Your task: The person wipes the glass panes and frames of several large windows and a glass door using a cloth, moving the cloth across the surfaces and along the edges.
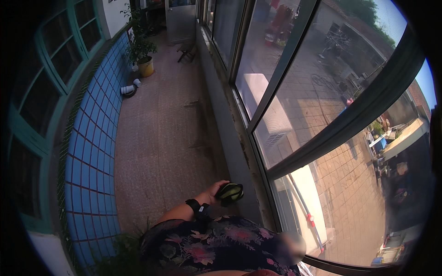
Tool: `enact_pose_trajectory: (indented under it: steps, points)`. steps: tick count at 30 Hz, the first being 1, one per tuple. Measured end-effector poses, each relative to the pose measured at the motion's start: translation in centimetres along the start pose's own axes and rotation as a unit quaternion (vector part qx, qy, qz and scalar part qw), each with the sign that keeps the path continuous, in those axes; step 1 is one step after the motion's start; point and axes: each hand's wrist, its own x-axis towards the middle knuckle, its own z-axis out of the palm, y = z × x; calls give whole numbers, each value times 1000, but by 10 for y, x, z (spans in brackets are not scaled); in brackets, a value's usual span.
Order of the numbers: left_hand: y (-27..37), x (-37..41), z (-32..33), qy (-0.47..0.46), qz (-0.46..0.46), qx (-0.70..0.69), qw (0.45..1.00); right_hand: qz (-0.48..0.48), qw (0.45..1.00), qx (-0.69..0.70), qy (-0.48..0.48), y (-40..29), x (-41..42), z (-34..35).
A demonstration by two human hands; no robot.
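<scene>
My left hand (216, 190), with a black band on its wrist, grips a small green-and-black object (232, 193) that looks like a soft pouch. It holds the object in front of my dark floral garment (221, 241), beside the low wall under the windows. My right hand is out of view. A blurred round patch at the garment's right edge hides what lies there.
A blue-tiled wall (91, 165) and green-framed windows run along the left. Farther down the passage are white containers (127, 89), a yellow pot (146, 67) with a plant and a small folding stool (186, 51). Right, an open window frame (348, 124) overlooks a paved yard.
</scene>
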Motion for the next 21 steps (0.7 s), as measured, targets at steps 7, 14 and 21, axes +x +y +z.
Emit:
enact_pose_trajectory:
  steps: [7,14,21]
  points:
    - [122,-91,-23,9,185,-92,978,-230,972,50,9,-159,168,-98]
    - [211,-108,-28,37,222,-107,969,-320,938,117,58,-289,259,-192]
    - [308,-70,-61,46,241,-135,960,-295,952,77,-29,-358,383,-256]
